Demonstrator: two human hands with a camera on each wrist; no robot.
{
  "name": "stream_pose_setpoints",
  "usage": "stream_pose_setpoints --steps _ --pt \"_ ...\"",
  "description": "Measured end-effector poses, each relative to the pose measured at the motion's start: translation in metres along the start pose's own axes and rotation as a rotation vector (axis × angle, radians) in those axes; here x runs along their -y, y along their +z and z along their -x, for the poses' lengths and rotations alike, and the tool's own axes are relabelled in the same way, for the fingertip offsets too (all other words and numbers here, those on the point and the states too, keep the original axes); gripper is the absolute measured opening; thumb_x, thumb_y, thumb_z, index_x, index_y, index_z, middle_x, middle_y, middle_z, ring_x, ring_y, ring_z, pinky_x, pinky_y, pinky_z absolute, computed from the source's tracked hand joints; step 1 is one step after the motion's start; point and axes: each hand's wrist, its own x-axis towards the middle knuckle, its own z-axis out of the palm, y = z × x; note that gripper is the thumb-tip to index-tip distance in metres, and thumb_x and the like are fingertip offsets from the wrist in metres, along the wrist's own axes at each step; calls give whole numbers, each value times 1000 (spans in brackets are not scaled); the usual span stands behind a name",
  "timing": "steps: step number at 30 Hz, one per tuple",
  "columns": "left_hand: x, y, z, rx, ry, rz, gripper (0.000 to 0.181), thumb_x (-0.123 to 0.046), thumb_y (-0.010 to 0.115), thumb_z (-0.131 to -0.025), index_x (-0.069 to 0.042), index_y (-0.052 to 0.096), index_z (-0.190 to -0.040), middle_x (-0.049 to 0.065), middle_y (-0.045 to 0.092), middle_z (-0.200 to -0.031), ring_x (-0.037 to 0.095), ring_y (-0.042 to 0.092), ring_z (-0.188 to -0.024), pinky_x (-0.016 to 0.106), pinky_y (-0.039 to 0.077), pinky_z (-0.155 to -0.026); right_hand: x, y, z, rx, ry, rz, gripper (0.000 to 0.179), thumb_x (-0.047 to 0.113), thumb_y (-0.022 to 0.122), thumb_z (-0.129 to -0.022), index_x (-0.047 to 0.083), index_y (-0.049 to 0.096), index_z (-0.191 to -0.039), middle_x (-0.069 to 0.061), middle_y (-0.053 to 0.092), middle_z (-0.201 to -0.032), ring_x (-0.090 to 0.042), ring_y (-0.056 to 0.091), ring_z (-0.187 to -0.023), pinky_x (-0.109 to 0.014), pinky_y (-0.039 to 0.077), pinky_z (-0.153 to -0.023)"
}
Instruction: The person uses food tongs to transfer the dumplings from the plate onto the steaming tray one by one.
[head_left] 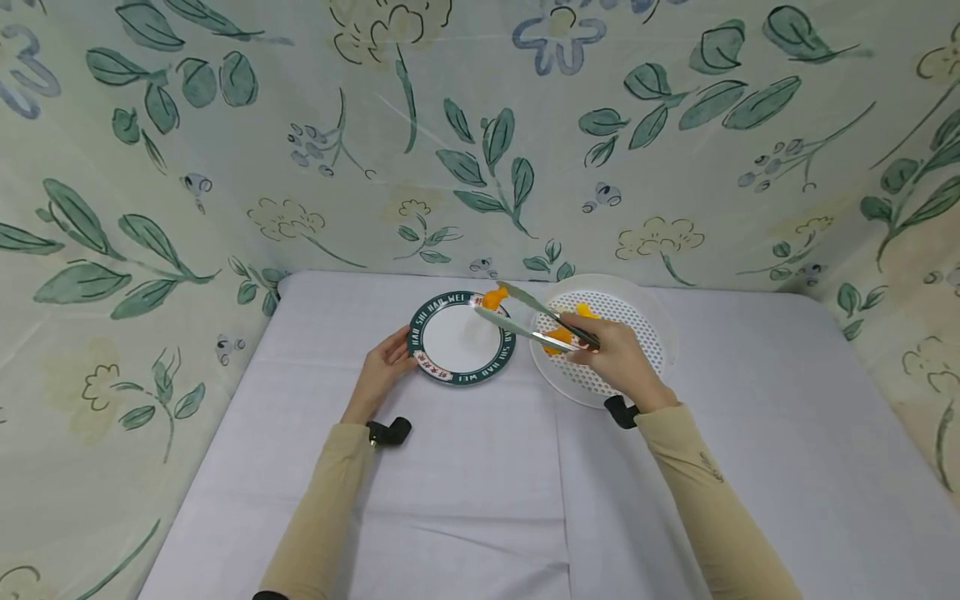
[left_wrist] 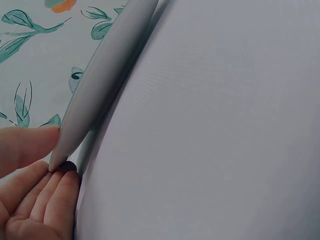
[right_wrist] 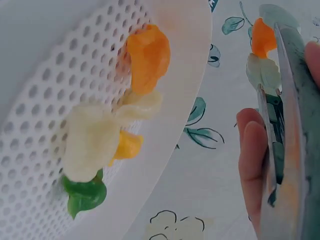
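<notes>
At the left rim of a white plate (head_left: pixel 459 340) with a dark green lettered border, my left hand (head_left: pixel 381 367) pinches the edge. In the left wrist view, the thumb (left_wrist: pixel 27 145) lies on one face of the rim and the fingers on the other. My right hand (head_left: pixel 622 360) holds green-tipped tongs (head_left: pixel 528 300) over the right side. Between their tips is a lumpy orange piece (head_left: pixel 493 297), above the plate's upper right rim. Beneath the right hand stands a white perforated basket (head_left: pixel 641 333) holding an orange lump (right_wrist: pixel 148 57), whitish pieces (right_wrist: pixel 90 142), a yellow piece (right_wrist: pixel 129 145) and a green one (right_wrist: pixel 86 195).
A white cloth (head_left: pixel 465 500) covers the table, with creases near the front. Behind and to the sides hangs a leaf-patterned curtain (head_left: pixel 420 192), close to the far edges of plate and basket. The plate and basket stand side by side with a narrow gap.
</notes>
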Motion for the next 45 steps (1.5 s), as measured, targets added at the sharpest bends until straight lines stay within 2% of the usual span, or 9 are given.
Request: stream_pose_setpoints --steps 1,6,8,12,15,22,30,36,45 --pt "0 0 0 0 0 -3 66 11 58 -87 -1 33 -147 17 32 -150 25 37 -135 22 40 -105 -2 -3 2 -2 4 -1 57 0 75 -77 4 58 -132 -18 67 -105 -28 61 -84 -43 54 -73" --pt "0 0 1 -3 4 -21 66 10 59 -87 -1 33 -147 17 33 -150 24 38 -134 20 40 -104 -16 -17 16 -41 15 8 59 -3 74 -77 1 55 -133 -21 60 -123 -31 61 -89 -46 55 -77" --pt "0 0 1 -8 6 -13 66 11 59 -87 -1 34 -147 17 34 -150 24 38 -134 19 41 -102 -23 -22 22 -64 14 15 60 -5 75 -76 0 55 -133 -22 60 -123 -31 60 -88 -46 55 -78" --pt "1 0 2 -9 15 -6 66 11 59 -87 0 33 -147 18 34 -149 25 39 -133 18 42 -101 -37 -29 31 -118 12 33 61 -6 77 -74 -2 56 -131 -23 66 -107 -28 58 -79 -38 53 -67" --pt "2 -1 2 -7 17 -12 66 11 59 -87 0 33 -147 18 34 -149 25 39 -133 19 42 -101 -47 -33 38 -146 22 54 59 -5 77 -74 -2 57 -129 -21 67 -95 -26 56 -74 -31 47 -60" --pt "3 0 3 -4 13 -12 66 10 59 -87 0 33 -147 18 33 -150 26 38 -134 20 42 -102 -63 -37 52 -149 54 81 56 -3 76 -75 -3 58 -128 -18 67 -87 -25 55 -72 -24 45 -53" --pt "2 0 4 -8 22 -10 66 11 60 -87 0 33 -147 18 34 -149 26 39 -133 18 42 -101 -67 -36 71 -130 82 60 57 -5 76 -74 -4 59 -127 -17 67 -85 -24 54 -71 -21 45 -53" --pt "2 0 2 -2 13 -5 66 10 61 -87 -1 34 -147 16 34 -150 24 39 -133 19 42 -101 -66 -35 82 -124 86 78 58 -7 77 -71 -4 59 -127 -19 67 -89 -24 57 -73 -23 47 -55" --pt "1 -1 0 1 10 -5 66 10 61 -87 0 34 -147 17 34 -150 24 39 -133 17 41 -101 -64 -38 97 -85 102 81 60 -1 80 -71 -2 59 -127 -17 68 -92 -24 59 -78 -25 50 -59"
